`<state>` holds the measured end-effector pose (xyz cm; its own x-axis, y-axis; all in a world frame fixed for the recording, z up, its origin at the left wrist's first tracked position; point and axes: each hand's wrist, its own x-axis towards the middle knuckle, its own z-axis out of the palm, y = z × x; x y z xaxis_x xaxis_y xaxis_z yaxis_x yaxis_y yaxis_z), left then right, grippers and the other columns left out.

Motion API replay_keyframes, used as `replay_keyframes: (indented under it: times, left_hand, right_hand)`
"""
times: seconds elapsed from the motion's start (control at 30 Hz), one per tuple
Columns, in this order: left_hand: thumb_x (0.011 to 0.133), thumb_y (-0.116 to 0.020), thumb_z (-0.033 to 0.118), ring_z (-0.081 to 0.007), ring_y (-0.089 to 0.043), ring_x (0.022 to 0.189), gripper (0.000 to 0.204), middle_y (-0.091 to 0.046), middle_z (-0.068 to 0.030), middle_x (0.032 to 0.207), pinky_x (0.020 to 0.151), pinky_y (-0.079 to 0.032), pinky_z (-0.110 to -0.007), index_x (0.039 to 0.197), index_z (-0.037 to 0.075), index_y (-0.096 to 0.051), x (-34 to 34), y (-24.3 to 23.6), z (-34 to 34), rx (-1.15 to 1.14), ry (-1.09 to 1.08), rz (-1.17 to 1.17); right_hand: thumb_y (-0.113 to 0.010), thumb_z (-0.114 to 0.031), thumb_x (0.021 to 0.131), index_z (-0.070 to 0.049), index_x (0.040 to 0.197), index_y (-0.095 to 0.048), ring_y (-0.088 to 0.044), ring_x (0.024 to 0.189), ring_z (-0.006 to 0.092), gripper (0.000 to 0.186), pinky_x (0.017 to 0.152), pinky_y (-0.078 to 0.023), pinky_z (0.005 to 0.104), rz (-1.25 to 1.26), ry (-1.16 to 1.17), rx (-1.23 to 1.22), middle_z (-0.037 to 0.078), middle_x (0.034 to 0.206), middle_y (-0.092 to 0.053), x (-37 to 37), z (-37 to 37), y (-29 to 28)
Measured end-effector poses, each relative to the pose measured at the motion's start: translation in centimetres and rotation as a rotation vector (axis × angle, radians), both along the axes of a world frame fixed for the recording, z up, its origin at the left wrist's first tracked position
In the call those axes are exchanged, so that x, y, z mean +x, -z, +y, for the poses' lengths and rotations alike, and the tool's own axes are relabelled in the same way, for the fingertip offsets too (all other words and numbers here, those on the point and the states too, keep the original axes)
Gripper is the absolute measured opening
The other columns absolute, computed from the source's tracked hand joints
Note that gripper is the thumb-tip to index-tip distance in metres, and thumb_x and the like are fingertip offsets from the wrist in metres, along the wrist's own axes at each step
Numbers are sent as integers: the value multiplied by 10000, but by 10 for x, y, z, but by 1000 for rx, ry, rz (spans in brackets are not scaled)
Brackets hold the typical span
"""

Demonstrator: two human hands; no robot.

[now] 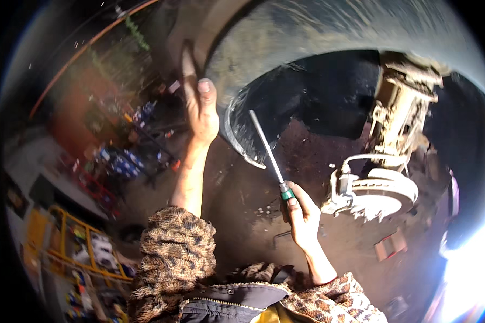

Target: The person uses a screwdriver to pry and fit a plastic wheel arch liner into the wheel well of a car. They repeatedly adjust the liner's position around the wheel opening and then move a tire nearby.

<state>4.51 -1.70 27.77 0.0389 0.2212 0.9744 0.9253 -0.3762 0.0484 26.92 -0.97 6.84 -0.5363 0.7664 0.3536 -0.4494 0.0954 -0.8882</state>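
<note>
My left hand is raised with fingers stretched out at the outer left edge of a dark, dirty wheel arch; whether it touches the surface is hard to tell. My right hand grips the green handle of a screwdriver, its long metal shaft pointing up toward the inside of the arch's left lip. To the right of the screwdriver, a grimy axle assembly hangs under the arch, with a brake disc and caliper at its lower end.
A yellow metal rack holding assorted items stands at the lower left. Cluttered tools and parts lie along the left side. A small reddish box is on the floor below the disc. A bright light glares at the lower right.
</note>
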Motion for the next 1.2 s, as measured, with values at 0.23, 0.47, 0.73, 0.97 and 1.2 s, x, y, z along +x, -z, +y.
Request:
replay_keyframes:
  times: [0.23, 0.47, 0.73, 0.97, 1.2]
  left_hand:
    - [1040, -289, 477, -360, -193, 1456, 781, -165, -296, 1560, 1182, -153, -427, 1477, -149, -122, 9, -14, -4, 84, -53, 262]
    - [1052, -257, 428, -367, -235, 1433, 724, -160, -300, 1553, 1176, -199, -447, 1463, -158, -147, 10, -13, 7, 136, -62, 328]
    - [1053, -194, 237, -376, -177, 1454, 598, -98, -334, 1551, 1189, -177, -440, 1462, -183, -78, 12, -15, 5, 115, -121, 404]
    - [1043, -156, 173, -381, -197, 1448, 555, -108, -345, 1547, 1185, -201, -425, 1457, -191, -90, -2, -23, 1, 119, -204, 549]
    - [1047, -145, 252, -382, -187, 1452, 601, -106, -336, 1551, 1191, -181, -442, 1466, -173, -73, 18, -18, 6, 102, -218, 430]
  right_hand:
    - [-584, -104, 929, 33, 1196, -622, -594, 712, 123, 302, 676, -489, 271, 14, 94, 137, 96, 821, -657, -27, -7, -1]
    - [-625, -45, 864, 14, 1155, -657, -614, 662, 180, 299, 653, -501, 288, 67, 171, 227, 135, 815, -661, -53, 6, 18]
    - [-629, -37, 844, 23, 1128, -662, -600, 622, 190, 292, 614, -497, 294, 171, 281, 333, 136, 784, -652, -49, 25, 15]
    - [-628, -30, 825, 40, 1137, -663, -602, 623, 184, 321, 594, -484, 270, 256, 347, 421, 150, 853, -684, -23, 29, -21]
    - [-638, -26, 791, 38, 1130, -674, -516, 513, 159, 347, 498, -428, 271, 258, 403, 506, 90, 677, -580, -7, 39, -42]
